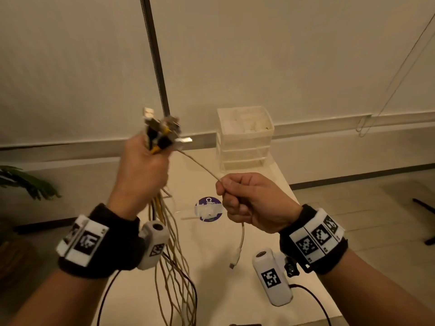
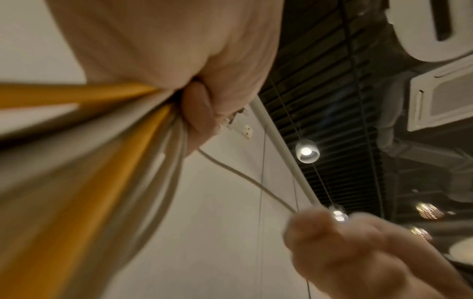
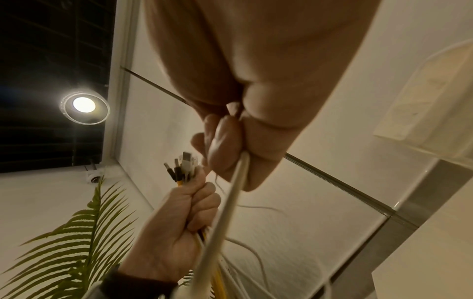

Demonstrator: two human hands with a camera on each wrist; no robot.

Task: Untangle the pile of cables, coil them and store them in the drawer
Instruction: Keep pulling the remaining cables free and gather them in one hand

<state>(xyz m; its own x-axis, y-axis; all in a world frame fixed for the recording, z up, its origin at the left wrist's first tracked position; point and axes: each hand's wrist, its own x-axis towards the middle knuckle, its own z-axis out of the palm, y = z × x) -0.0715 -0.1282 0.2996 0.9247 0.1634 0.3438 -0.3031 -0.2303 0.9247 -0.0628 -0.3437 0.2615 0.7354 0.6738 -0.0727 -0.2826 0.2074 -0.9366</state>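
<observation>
My left hand (image 1: 143,163) is raised above the table and grips a bundle of cables (image 1: 173,250), white and yellow, with their plug ends (image 1: 162,130) sticking out above the fist and the rest hanging down. My right hand (image 1: 247,198) is fisted round one white cable (image 1: 200,164) that runs slack from the bundle's top into it. That cable's free end, with a small plug (image 1: 235,261), dangles below the right hand. In the right wrist view the white cable (image 3: 230,202) leaves my fist, and the left hand (image 3: 176,226) holds the bundle beyond it.
A translucent plastic drawer unit (image 1: 244,137) stands at the far end of the white table (image 1: 235,302), its drawers shut. A round purple sticker (image 1: 208,209) lies mid-table. A green plant (image 1: 28,182) is at the left, a metal pole (image 1: 155,55) behind.
</observation>
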